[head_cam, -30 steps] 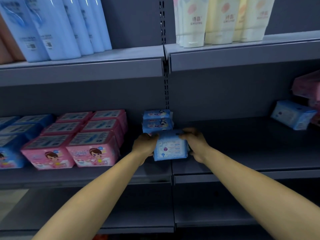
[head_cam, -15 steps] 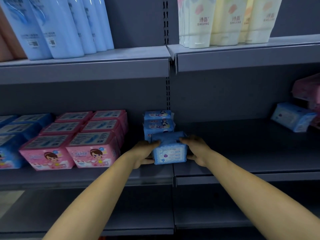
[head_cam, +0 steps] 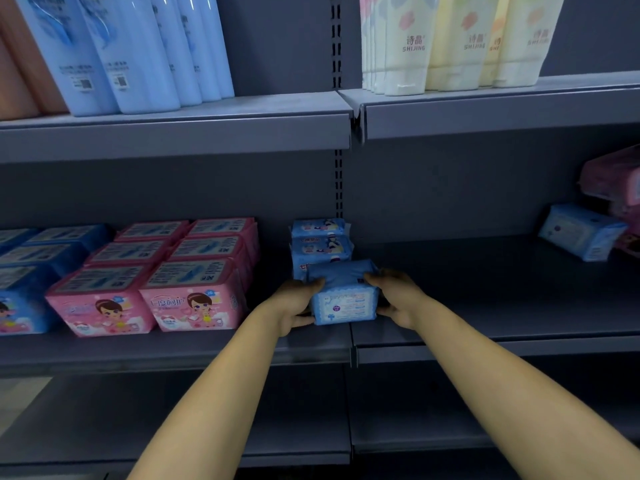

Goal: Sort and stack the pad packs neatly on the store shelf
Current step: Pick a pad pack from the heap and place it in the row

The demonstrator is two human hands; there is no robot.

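Blue and soft-looking, the pad pack point(head_cam: 343, 295) sits on the middle shelf point(head_cam: 485, 337) right at the seam where two shelf boards meet, its pale printed face turned toward the aisle. The left hand point(head_cam: 294, 308) holds its left end, fingers curled over the top edge and thumb low at the front corner, while the right hand point(head_cam: 398, 297) clasps the right end the same way, so the pack is pinched between the two. Just behind it, touching or nearly so, stand more blue packs point(head_cam: 320, 242) in a short row running back toward the rear panel; I cannot tell how many. To the left, a little apart, pink packs point(head_cam: 194, 292) with a cartoon girl on the front are lined up in neat rows, and further left again come darker blue packs point(head_cam: 20, 306) at the edge of view. Well off to the right on the same shelf a lone light-blue pack point(head_cam: 581, 232) lies tilted, beside a jumble of pink packs point(head_cam: 616, 181) partly cut off by the frame. On the shelf above, pale blue bottles point(head_cam: 138, 53) stand on the left and cream and yellow tubes point(head_cam: 450, 43) marked SHIJING on the right. Both bare forearms reach up from below.
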